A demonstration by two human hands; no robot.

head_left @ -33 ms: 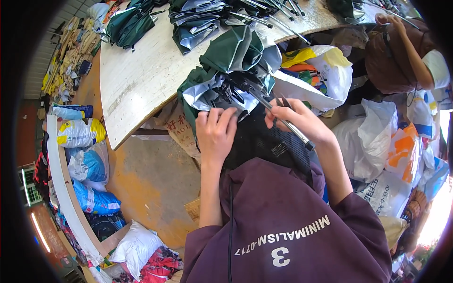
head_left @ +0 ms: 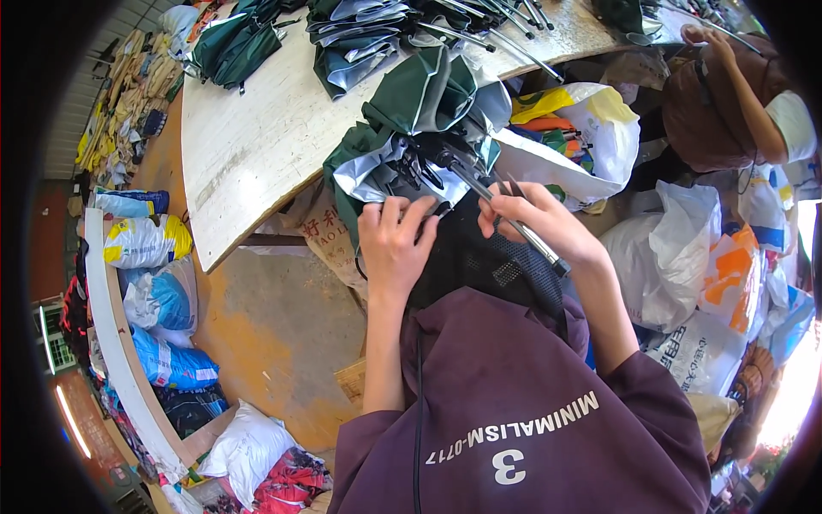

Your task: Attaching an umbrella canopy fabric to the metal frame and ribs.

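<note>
A half-folded umbrella (head_left: 419,90), dark green outside and silver inside, rests over the table edge in front of me. Its metal shaft (head_left: 538,242) points back toward my right side. With bent fingers, my left hand (head_left: 396,244) pinches the silver canopy edge, close to a small black tip. My right hand (head_left: 541,218) is closed around small pointed snips (head_left: 511,186), whose dark blades stick out above the fingers. That same hand lies against the shaft. The snips' handles are hidden in the palm.
On the white table (head_left: 257,137) lie more folded green umbrellas (head_left: 351,43) and metal shafts (head_left: 524,53). An open white and yellow sack (head_left: 612,120) stands right of the umbrella. Plastic bags (head_left: 664,257) crowd my right; another person (head_left: 719,103) works at far right.
My left fingers have shifted slightly right, and the thumb now shows beside the forefinger. My right hand and the shaft have barely moved.
</note>
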